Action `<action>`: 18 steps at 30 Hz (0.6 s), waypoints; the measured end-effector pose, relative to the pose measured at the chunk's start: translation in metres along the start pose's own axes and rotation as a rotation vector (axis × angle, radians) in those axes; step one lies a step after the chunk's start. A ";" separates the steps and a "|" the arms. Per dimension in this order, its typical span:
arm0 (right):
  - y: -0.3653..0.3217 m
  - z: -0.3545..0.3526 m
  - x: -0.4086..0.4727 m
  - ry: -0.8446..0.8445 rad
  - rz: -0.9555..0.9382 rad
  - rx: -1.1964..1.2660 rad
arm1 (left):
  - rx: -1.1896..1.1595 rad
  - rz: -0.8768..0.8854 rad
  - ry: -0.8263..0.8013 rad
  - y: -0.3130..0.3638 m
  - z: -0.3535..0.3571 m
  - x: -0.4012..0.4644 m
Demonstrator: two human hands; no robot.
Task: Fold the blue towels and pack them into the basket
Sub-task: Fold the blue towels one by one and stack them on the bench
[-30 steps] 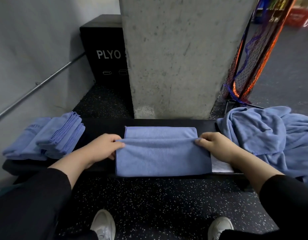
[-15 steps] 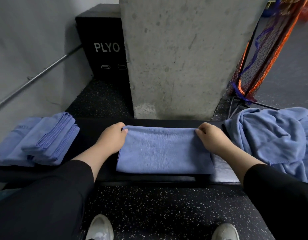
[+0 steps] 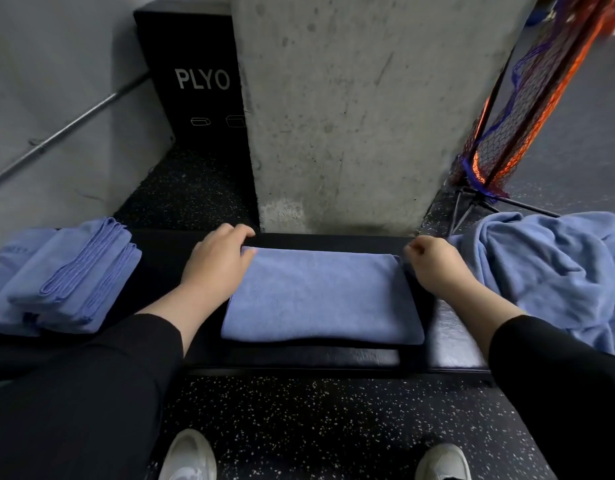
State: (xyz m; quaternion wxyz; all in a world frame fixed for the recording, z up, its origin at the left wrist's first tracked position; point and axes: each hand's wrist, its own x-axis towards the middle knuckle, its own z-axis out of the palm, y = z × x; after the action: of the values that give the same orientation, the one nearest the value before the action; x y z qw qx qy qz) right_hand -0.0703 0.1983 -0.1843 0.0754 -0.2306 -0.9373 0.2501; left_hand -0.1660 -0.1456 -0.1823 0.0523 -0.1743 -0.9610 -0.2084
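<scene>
A folded blue towel (image 3: 320, 296) lies flat in the middle of a black bench (image 3: 333, 358). My left hand (image 3: 219, 258) pinches its far left corner. My right hand (image 3: 434, 265) grips its far right corner with curled fingers. A stack of folded blue towels (image 3: 67, 278) sits on the bench's left end. A heap of unfolded blue towels (image 3: 548, 271) lies on the right end. No basket is in view.
A concrete pillar (image 3: 361, 109) rises right behind the bench. A black PLYO box (image 3: 195, 81) stands at the back left, and a wall rail (image 3: 67, 129) runs along the left. An orange and blue net (image 3: 527, 98) leans at the right. My shoes (image 3: 188, 459) are on the speckled floor.
Both hands carried the towel's near fold edge away from me to the far edge, so the towel now lies folded in half. The hands sit at its far corners.
</scene>
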 end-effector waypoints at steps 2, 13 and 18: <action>0.003 -0.002 -0.002 -0.050 0.017 0.004 | 0.033 0.124 -0.076 0.005 0.002 -0.006; -0.011 0.008 0.000 -0.151 0.092 0.006 | 0.116 0.243 -0.327 0.024 0.017 -0.019; -0.018 0.010 -0.001 -0.120 0.107 0.029 | 0.098 0.242 -0.320 0.023 0.018 -0.018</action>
State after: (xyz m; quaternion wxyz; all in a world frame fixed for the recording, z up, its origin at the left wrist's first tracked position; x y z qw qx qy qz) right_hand -0.0788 0.1798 -0.1840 0.0087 -0.2639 -0.9227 0.2810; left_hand -0.1415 -0.1238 -0.1931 -0.0678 -0.3167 -0.9380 -0.1233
